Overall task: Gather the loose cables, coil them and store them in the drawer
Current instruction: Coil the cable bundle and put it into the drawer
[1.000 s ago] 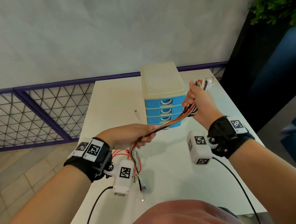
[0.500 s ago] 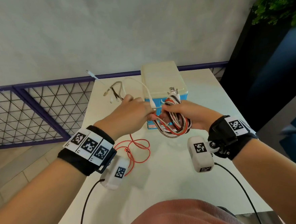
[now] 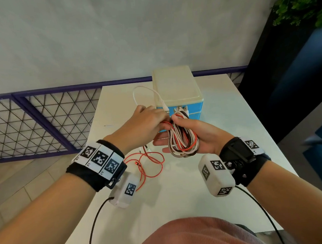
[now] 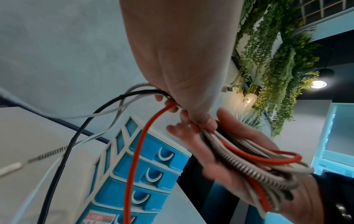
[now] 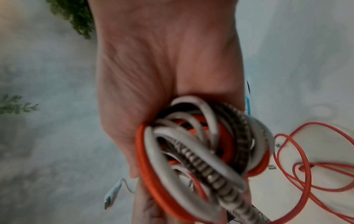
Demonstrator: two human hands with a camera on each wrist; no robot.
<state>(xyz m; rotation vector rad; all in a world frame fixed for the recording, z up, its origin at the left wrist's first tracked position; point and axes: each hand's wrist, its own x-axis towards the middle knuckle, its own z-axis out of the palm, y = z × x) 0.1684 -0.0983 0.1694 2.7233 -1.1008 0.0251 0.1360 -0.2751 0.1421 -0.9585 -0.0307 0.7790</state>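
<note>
On the white table (image 3: 190,196), toward the left, a loose red cable (image 3: 152,166) lies in loops. Above it the left hand (image 3: 139,129) pinches several cable ends, red, white, black and braided, with curled fingers. At the middle stands the blue drawer unit (image 3: 179,94), all its drawers closed, so what is inside cannot be seen. Just in front of it, the right hand (image 3: 199,134) holds the coil of cables (image 3: 182,139) across its palm, the thumb pressing on top. Its fingers are partly hidden under the coil.
</note>
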